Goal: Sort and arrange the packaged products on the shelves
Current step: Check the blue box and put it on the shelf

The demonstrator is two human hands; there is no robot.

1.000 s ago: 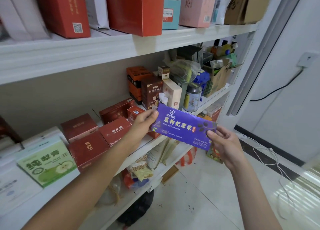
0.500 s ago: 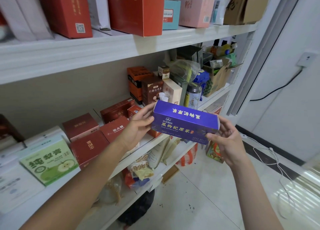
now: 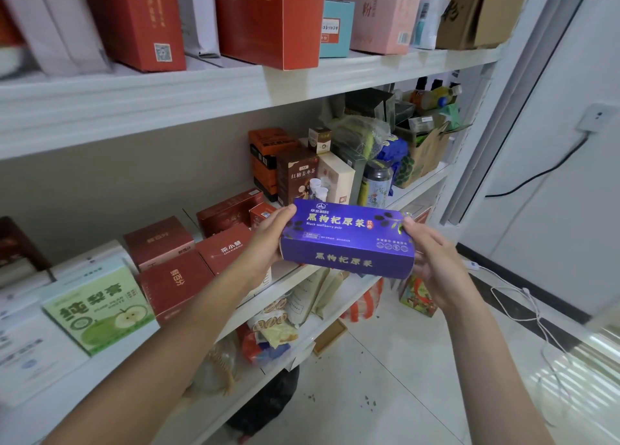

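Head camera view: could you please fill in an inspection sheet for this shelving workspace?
Surface: white shelves, heavily stocked.
Job's things: purple box held in front of the middle shelf; dark red boxes lie flat on it.
Clutter: plastic bags on the lower shelf; open cardboard box at the far end.
Hands: left hand grips the purple box's left end, right hand its right end.
Cables: black cable hangs from a wall socket; white cable on the floor.
Surroundings: white wall, tiled floor.

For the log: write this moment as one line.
left hand: holds purple box | right hand: holds purple box | box: off shelf, unplaced
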